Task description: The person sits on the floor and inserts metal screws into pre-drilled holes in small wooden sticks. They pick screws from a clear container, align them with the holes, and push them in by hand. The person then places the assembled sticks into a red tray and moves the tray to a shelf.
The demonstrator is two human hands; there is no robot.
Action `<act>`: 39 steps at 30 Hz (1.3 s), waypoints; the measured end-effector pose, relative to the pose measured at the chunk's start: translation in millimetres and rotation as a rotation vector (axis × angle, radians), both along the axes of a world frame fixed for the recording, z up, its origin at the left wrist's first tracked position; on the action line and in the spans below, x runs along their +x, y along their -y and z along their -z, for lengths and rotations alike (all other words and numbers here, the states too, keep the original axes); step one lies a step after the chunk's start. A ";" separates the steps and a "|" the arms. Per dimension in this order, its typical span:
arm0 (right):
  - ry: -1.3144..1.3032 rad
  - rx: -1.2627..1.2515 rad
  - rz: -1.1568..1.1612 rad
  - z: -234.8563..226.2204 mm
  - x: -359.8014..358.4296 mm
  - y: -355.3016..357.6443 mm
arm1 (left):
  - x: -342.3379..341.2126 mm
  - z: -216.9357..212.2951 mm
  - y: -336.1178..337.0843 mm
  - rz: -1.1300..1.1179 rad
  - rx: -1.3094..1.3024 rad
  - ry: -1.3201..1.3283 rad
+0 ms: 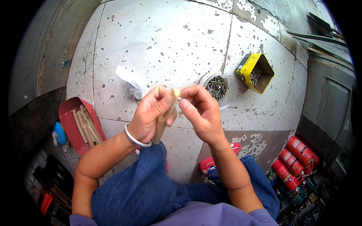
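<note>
My left hand (148, 115) is wrapped round a pale wooden handle (160, 131), which stands tilted with its rounded end up, above my lap. Beside that upper end, my right hand (206, 119) pinches a small shiny metal piece (179, 99) between thumb and forefinger. The piece is too small to make out; it is at or against the side of the wood. Beyond my right hand, a round clear tub (234, 92) holds many screws (216, 87). Further right stands a yellow and black square tin (247, 69) with more small metal fasteners inside.
A clear plastic bag (130, 80) with small dark contents lies beyond my left hand. At the left, a red bin (68, 122) holds several wooden handles (87, 126). Several red fire extinguishers (288, 162) lie at the right, by a grey cabinet (333, 105). The floor is worn and speckled.
</note>
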State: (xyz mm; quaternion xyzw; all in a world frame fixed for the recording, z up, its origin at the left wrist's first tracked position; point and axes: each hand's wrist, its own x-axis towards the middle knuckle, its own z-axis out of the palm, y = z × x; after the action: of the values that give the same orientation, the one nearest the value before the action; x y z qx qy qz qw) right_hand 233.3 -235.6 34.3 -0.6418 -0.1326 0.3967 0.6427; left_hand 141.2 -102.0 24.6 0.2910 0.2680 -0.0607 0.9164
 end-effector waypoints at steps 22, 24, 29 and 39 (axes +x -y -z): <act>-0.253 -0.065 0.167 20.5 4.3 5.3 | -0.4 5.8 -1.1 -0.089 0.019 -0.108; -0.476 0.024 0.317 26.5 7.6 9.3 | -1.1 8.0 -2.2 -0.162 -0.043 -0.146; -0.498 0.021 0.202 18.4 7.5 7.0 | -3.3 5.5 -3.6 -0.192 -0.111 -0.099; -0.286 -0.052 0.197 11.4 2.0 -0.1 | -1.5 2.4 -5.5 -0.070 -0.155 -0.009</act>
State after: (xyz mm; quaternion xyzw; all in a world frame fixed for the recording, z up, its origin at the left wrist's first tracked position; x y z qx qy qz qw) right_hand 235.3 -235.6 22.9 -0.6051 0.0339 0.4224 0.6740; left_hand 139.7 -96.5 22.2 0.2096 0.2767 -0.0506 0.9365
